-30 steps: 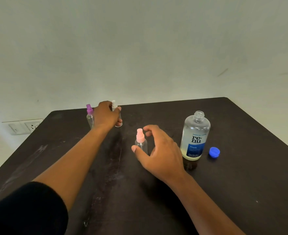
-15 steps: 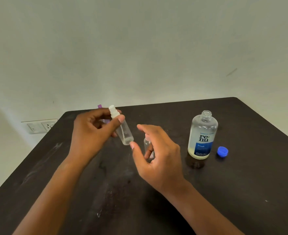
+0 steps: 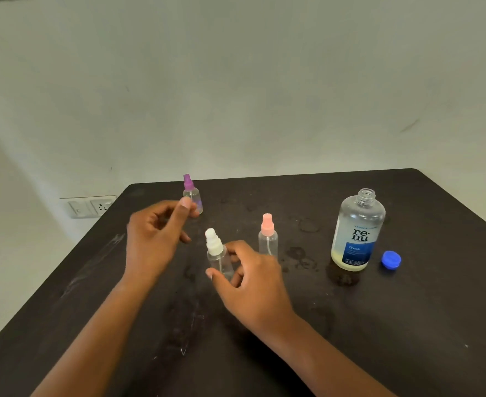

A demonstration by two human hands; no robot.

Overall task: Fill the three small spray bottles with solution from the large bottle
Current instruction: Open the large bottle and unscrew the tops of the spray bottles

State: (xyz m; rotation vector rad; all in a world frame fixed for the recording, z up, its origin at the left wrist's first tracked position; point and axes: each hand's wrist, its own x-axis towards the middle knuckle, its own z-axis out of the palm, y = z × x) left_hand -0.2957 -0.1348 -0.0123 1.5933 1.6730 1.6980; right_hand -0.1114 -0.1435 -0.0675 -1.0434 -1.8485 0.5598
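Observation:
My right hand [image 3: 253,282] grips a small clear spray bottle with a white cap [image 3: 215,249] between thumb and fingers, upright, just above the dark table [image 3: 350,339]. My left hand [image 3: 156,239] hovers to its left, fingers loosely curled, holding nothing. A pink-capped spray bottle [image 3: 268,237] stands just behind my right hand. A purple-capped spray bottle [image 3: 191,193] stands near the far edge, behind my left thumb. The large clear bottle [image 3: 357,233], uncapped, with a blue label and a little yellowish liquid at the bottom, stands to the right. Its blue cap [image 3: 391,259] lies beside it.
Wet spots [image 3: 299,256] mark the table between the pink-capped bottle and the large bottle. A wall socket [image 3: 88,207] sits on the pale wall past the table's left corner.
The white-capped bottle has gone from my left hand to my right hand, lower and closer to me. My left hand has let go and drawn left. The pink-capped bottle now stands uncovered.

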